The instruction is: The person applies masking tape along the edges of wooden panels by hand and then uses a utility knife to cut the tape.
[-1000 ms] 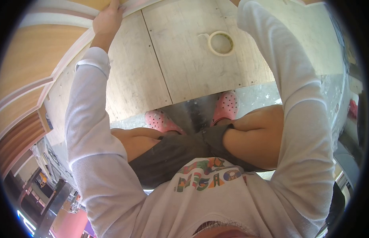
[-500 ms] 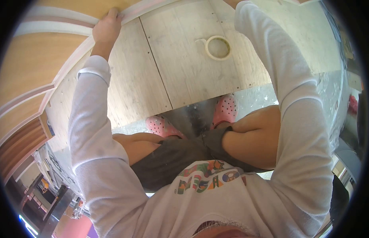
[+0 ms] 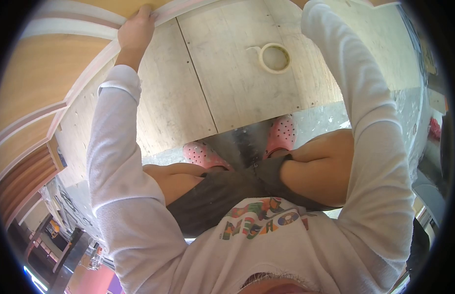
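At the upper left, my left hand (image 3: 138, 30) is closed at the pale edge strip of a wooden panel (image 3: 66, 56). Its fingers curl over that edge, and their tips are hidden. Of my right hand (image 3: 299, 3), only a sliver by the cuff shows at the top edge; its fingers are out of view. Between my arms, a roll of masking tape (image 3: 261, 59) lies flat on the plywood board (image 3: 227, 88), with a short loose end sticking out to its left.
My feet in pink clogs (image 3: 281, 134) are at the board's near edge, on a paint-spotted grey floor (image 3: 320, 118). Brown slatted wood (image 3: 29, 176) stands at the left. Tools and clutter (image 3: 58, 235) fill the lower left.
The view has shifted slightly, so the tape roll and board appear a little to the right. My left hand keeps its place at the panel edge.
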The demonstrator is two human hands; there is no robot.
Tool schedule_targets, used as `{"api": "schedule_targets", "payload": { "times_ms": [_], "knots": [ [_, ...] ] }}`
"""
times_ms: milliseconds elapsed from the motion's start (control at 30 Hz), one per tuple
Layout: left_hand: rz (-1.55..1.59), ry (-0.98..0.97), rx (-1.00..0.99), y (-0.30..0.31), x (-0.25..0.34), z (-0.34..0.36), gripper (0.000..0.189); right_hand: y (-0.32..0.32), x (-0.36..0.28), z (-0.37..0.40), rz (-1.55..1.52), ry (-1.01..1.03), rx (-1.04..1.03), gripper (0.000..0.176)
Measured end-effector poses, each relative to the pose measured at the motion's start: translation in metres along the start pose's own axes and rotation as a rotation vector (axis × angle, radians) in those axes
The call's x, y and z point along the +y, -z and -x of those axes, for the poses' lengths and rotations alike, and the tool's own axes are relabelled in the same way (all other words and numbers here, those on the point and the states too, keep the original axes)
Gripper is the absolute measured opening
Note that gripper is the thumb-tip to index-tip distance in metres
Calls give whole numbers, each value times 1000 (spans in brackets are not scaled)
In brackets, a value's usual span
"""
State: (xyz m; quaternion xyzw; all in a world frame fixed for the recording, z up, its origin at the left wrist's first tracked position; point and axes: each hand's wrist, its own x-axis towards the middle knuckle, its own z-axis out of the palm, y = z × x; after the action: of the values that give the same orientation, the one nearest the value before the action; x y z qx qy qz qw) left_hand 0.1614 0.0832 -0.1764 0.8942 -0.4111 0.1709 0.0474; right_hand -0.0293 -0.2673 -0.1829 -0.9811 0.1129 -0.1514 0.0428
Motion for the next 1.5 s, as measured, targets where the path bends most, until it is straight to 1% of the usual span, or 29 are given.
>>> {"api": "schedule_targets", "payload": {
  "times_ms": [67, 133, 267, 333, 467, 533, 667, 733, 767, 833, 867, 900, 933, 967, 1033, 1067, 1133, 1167, 1200, 1267, 1300, 1367, 1400, 1433, 1467, 1500],
  "knots": [
    [9, 1, -8, -2, -2, 0, 21, 3, -4, -1, 13, 43, 28, 22],
    [17, 2, -14, -2, -1, 0, 21, 13, -13, -1, 66, -90, -69, 22],
    [12, -5, -8, -4, -3, -1, 21, 28, -32, 1, 86, -135, -46, 22],
    [3, -12, -12, -4, -3, -1, 22, 25, -30, 0, 137, -213, -76, 22],
    [4, -2, -9, -1, 0, 0, 23, 23, -33, 0, 171, -251, -52, 22],
    [6, 10, -26, 1, 1, -1, 23, 19, -30, -1, 104, -258, -40, 21],
    [2, 15, -31, 2, 2, -1, 23, 17, -31, -4, 101, -301, -56, 20],
    [0, 18, -36, 4, 4, -1, 23, 21, -31, -6, 178, -301, -94, 20],
    [28, -3, -2, 7, 7, 0, 23, 23, -29, -4, 180, -306, -89, 20],
    [62, -32, 36, 12, 13, 2, 23, 28, -24, 2, 279, -165, -74, 20],
    [40, -1, -30, 14, 14, 1, 21, 27, -21, 6, 283, -170, -69, 20],
    [17, 31, -99, 15, 14, 1, 20, 22, -21, 13, 264, -176, 36, 20],
    [17, 31, -95, 16, 15, 0, 20, 18, -22, 18, 244, -178, 142, 21],
    [12, 37, -114, 16, 14, 0, 20, 17, -23, 26, 246, -175, 146, 21],
    [10, 44, -129, 17, 15, 1, 20, 20, -31, 47, 292, -198, -285, 28],
    [5, 46, -124, 18, 17, 2, 20, 21, -37, 52, 298, -199, -279, 28],
    [2, 47, -112, 20, 19, 0, 20, 18, -49, 58, 213, -168, -466, 43],
    [3, 43, -109, 20, 20, 1, 19, 9, -44, 61, 81, -146, -375, 59],
    [2, 40, -108, 20, 19, 2, 19, -5, -38, 58, 82, -144, -372, 59],
    [14, 43, -100, 17, 18, 2, 19, -34, -21, 45, -88, -150, 105, 56],
    [29, 46, -92, 15, 18, 1, 19, -45, -11, 38, -91, -150, 113, 56],
    [43, 58, -77, 8, 19, 1, 19, -57, -1, 21, -197, -176, 282, 47],
    [62, 76, -71, 6, 19, 3, 21, -39, -17, 19, -205, -168, 289, 47],
    [51, 86, -65, 6, 22, 4, 21, -6, -46, 20, -435, -438, -58, 38],
    [122, 153, -97, 6, 30, 5, 25, 13, -65, 18, -652, -694, -422, 32],
    [194, 222, -125, 8, 37, 5, 29, 12, -66, 15, -657, -673, -422, 32]
  ]
}}
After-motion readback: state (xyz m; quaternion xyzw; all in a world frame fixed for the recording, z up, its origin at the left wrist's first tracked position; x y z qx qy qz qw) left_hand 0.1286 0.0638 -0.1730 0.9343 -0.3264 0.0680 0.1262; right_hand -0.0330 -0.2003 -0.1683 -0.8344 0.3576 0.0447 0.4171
